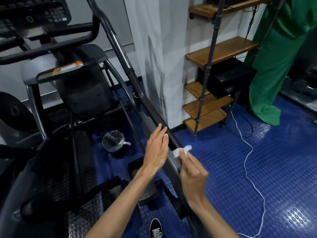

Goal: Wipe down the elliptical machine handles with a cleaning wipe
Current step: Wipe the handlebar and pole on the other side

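From the head view the wiping step looks to be in hand, low on the long handle bar [155,114] of the elliptical machine [82,93], which runs from the top edge of the frame down toward the bottom edge; the right hand [193,179] pinches a small crumpled cleaning wipe [181,150] between its fingertips and holds it against the right side of the bar; the left hand [157,149] is flat and open, fingers together, laid along the bar's left side just above the wipe, gripping nothing; the two hands lie close, with the bar between them; the next move, as a judgement, calls for sliding the wipe along the bar with steady pressure while the left hand steadies it, and wrapping the wipe round to reach the far side; the upper chrome section [120,47] lies well apart from both hands.
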